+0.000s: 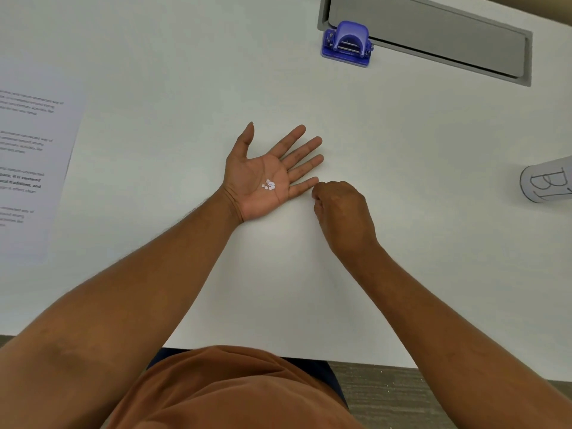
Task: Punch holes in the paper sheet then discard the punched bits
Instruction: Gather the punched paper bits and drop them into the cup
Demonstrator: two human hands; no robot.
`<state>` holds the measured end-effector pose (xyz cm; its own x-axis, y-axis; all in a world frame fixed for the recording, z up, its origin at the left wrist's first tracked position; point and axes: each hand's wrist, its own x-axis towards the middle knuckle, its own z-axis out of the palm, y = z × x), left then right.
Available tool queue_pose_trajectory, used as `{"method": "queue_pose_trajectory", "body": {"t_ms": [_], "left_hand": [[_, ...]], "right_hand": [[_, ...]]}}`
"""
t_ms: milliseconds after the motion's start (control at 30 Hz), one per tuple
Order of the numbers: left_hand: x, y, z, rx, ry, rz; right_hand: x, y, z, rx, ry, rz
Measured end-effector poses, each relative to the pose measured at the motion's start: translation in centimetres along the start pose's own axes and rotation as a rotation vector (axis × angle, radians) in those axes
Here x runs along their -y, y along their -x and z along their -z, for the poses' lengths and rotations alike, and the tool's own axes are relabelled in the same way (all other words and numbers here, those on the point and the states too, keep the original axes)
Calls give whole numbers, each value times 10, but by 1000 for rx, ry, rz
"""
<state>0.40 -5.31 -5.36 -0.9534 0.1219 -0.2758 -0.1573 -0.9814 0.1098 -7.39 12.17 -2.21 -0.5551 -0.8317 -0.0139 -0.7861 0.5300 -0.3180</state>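
Note:
My left hand (266,174) lies palm up on the white table, fingers spread, with several small white punched paper bits (269,184) resting in the palm. My right hand (340,209) sits just right of the left little finger, knuckles up, fingers curled and pinched down at the table surface; whether it pinches a bit is hidden. The blue hole punch (346,44) stands at the far side of the table, well beyond both hands. The printed paper sheet (28,156) lies flat at the left edge of the view.
A grey recessed cable hatch (433,35) is set into the white table (154,72) behind the punch. A white cylindrical container with black lettering (548,181) stands at the right edge. The table's near edge runs along my torso.

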Motion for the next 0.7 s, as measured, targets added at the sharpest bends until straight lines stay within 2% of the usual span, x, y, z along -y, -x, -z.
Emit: {"method": "queue_pose_trajectory", "body": {"t_ms": [100,200,333,700], "left_hand": [[-1,-1,1,11,-2,3],[-1,-2,1,12,6,0],[-1,-2,-1,5,53,-9],[-1,1,-4,-39,-1,-23]], "right_hand": [[2,-6,5,-16,-82,-132],[18,-10,14,-99,-371,-356],[59,-17,16,-169,-671,-348],[74,-35,10,-134,-578,-262]]}}
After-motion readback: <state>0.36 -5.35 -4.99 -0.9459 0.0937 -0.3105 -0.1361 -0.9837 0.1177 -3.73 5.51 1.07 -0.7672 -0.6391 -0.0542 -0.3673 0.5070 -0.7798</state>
